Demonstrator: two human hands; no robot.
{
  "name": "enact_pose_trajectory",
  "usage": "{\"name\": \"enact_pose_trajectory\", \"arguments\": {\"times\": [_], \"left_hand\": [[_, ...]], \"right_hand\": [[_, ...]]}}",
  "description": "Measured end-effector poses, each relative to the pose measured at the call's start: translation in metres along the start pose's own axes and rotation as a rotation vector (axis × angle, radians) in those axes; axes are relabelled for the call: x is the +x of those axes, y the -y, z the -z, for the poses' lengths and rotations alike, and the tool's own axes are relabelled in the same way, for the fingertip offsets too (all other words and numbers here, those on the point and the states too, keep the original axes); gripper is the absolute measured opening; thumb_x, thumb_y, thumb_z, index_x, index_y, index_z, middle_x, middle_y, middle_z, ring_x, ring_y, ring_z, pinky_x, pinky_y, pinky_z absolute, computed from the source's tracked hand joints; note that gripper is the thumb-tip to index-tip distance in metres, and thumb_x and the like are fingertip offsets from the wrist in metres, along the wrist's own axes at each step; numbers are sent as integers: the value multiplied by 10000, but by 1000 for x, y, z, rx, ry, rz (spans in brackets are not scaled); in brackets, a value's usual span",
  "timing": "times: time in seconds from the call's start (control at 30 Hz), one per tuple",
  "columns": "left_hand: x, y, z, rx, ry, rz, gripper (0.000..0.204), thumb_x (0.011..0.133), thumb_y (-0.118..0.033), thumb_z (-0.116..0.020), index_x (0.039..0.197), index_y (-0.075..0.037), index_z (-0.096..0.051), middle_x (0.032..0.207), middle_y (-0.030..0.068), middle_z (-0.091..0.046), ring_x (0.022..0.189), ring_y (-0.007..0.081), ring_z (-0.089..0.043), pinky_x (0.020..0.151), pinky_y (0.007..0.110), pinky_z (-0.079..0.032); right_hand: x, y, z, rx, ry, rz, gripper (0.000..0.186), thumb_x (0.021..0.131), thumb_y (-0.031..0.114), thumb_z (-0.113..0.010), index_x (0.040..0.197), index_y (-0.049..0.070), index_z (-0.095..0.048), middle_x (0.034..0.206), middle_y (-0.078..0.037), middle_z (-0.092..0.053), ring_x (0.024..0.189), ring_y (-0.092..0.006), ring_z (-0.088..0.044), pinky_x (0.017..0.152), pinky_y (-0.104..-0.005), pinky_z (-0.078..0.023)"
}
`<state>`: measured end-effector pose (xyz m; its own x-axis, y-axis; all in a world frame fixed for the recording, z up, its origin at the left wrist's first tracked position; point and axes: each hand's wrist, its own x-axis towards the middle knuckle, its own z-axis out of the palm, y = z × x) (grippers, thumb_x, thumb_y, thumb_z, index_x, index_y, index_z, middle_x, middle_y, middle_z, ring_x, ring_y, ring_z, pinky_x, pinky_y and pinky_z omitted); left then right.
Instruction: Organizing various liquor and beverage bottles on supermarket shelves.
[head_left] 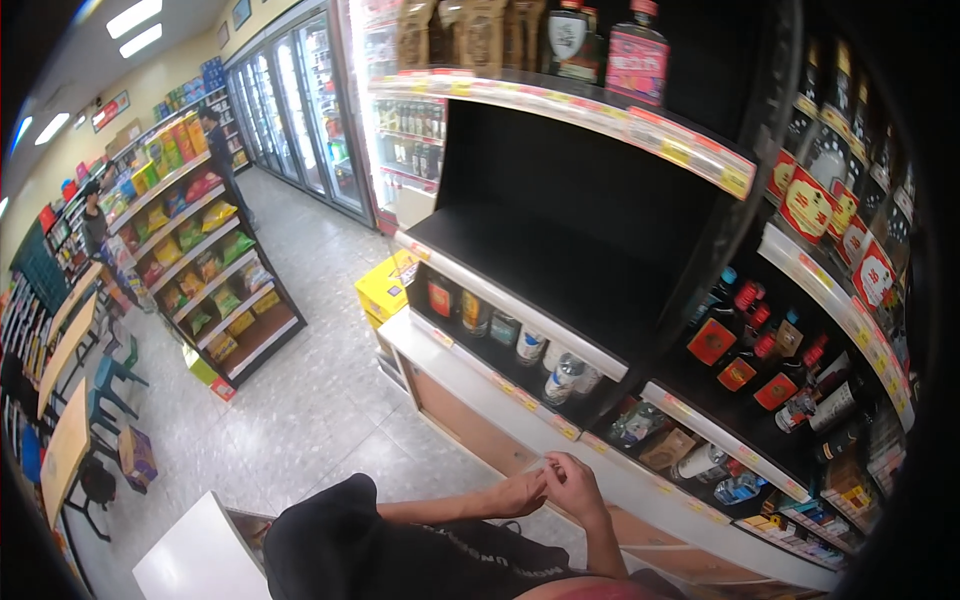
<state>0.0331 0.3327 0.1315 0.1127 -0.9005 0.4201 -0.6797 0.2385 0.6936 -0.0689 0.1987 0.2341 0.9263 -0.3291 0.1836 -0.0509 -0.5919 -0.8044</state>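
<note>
My left hand [522,493] and my right hand [575,486] meet in front of my body, with their fingers curled together and touching at the tips. Whether something small is pinched between them is too small to make out. Just beyond my hands runs the white lower ledge [480,385] of a black shelving unit. Several bottles stand on its low shelf, among them a clear bottle with a silvery label [563,378]. Above them is a wide black shelf board [520,265] with a white price strip along its front.
Higher up stand a pink-labelled bottle [637,58] and brown pouches [480,35]. More bottles [740,370] fill the right-hand racks. A yellow box [385,287], a snack rack [205,255], a white table [195,555], stools [118,375] and glass-door fridges [300,100] are to the left.
</note>
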Motion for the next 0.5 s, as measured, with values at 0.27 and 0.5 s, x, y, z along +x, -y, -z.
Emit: {"name": "enact_pose_trajectory", "arguments": {"times": [0.27,0.5], "left_hand": [[-104,32,78,137,-123,61,566,796,-60,-664,1296,75,-436,1155,272,-577,1048,428,-608,867,477,-520],[-216,59,134,421,-121,168,326,839,-199,-635,1045,46,-573,855,177,-610,798,291,-636,696,379,-504]], "right_hand": [[40,72,-115,-89,196,17,229,951,152,-611,1141,28,-647,989,-157,-692,840,-300,-701,752,-385,-552],[73,125,-221,-155,348,250,229,951,153,-588,1129,23,-648,1048,-177,-663,948,-369,-660,820,-429,-531]]}}
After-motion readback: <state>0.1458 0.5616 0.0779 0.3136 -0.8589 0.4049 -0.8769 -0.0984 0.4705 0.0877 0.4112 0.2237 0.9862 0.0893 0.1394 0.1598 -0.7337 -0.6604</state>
